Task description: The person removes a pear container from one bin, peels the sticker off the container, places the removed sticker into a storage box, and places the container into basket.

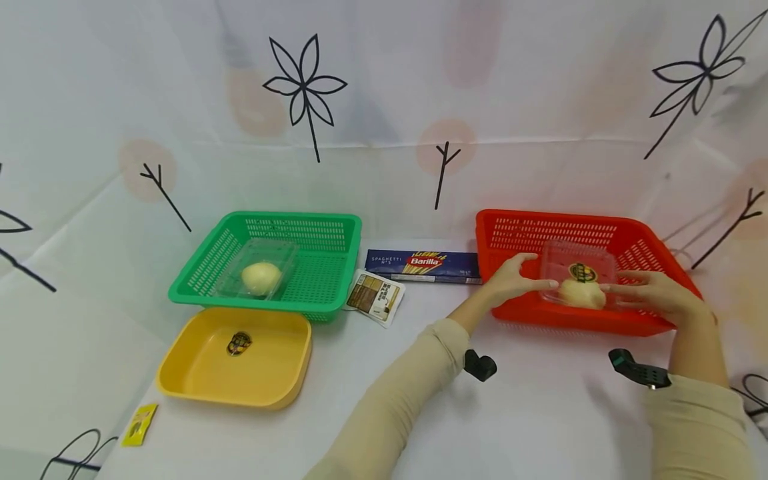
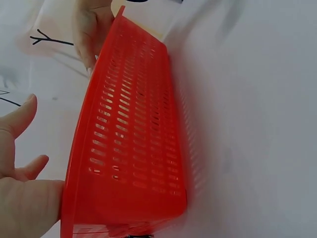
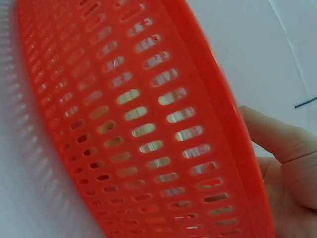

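Observation:
A clear plastic box (image 1: 555,260) sits in the red basket (image 1: 639,327), with a pale round item (image 1: 582,294) and a round dark label (image 1: 583,273) showing at it. My left hand (image 1: 513,280) reaches over the basket's left front rim, thumb and fingers spread at the box's left side. From the right, my right hand (image 1: 660,295) reaches in with its fingers extended to the box's right side; firm contact cannot be made out. Both wrist views look at the basket's outer wall, which hides most of the box and the fingertips.
A green basket (image 1: 321,267) at left holds another clear box (image 1: 288,252) with a pale round item. In front stands a yellow tray (image 1: 207,390) with a dark label. A spaghetti box (image 1: 423,263), a white-brown pouch (image 1: 377,297) and a yellow packet (image 1: 140,425) lie on the table.

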Demonstrator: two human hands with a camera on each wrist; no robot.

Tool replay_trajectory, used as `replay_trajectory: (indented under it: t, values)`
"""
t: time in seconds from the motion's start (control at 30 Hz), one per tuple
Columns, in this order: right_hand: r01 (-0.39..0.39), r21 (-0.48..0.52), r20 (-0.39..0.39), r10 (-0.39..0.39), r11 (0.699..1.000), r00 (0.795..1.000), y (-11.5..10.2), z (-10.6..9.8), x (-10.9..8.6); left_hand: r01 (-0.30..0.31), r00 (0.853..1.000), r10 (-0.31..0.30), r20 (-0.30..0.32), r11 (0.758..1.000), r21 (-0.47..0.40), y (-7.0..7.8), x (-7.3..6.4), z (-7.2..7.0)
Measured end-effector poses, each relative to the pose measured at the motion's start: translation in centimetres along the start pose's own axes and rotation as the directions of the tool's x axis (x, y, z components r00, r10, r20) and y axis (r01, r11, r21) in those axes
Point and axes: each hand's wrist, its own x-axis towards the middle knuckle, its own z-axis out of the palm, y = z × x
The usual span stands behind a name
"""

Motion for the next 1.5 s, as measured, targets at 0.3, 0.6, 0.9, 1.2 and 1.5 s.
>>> replay_trajectory:
  t: [0.3,0.6,0.9,1.2,1.5]
  values:
    - [0.062,0.058,0.055,-0.065,0.996,0.996,-0.4,1.1,1.0,0.087,0.995,-0.085,0.058,0.995,-0.050,-0.2,0.5,-0.5]
    - [0.071,0.099,0.085,-0.079,0.993,0.993,-0.8,2.0,2.0,0.108,0.993,-0.101,0.062,0.987,-0.117,-0.3,0.9,-0.2]
    - [0.082,0.160,0.087,-0.097,0.984,0.991,-0.9,2.3,2.7,0.121,0.992,-0.121,0.029,0.993,0.003,0.1,0.6,0.0]
    - [0.110,0.166,0.027,-0.116,0.980,0.993,-0.4,2.1,2.8,0.112,0.992,-0.116,-0.048,0.991,-0.070,0.1,0.7,0.2]
    - [0.311,0.639,-0.056,-0.362,0.703,0.931,0.5,1.8,2.0,-0.058,0.980,0.026,-0.198,0.986,-0.155,-0.5,0.5,0.2]
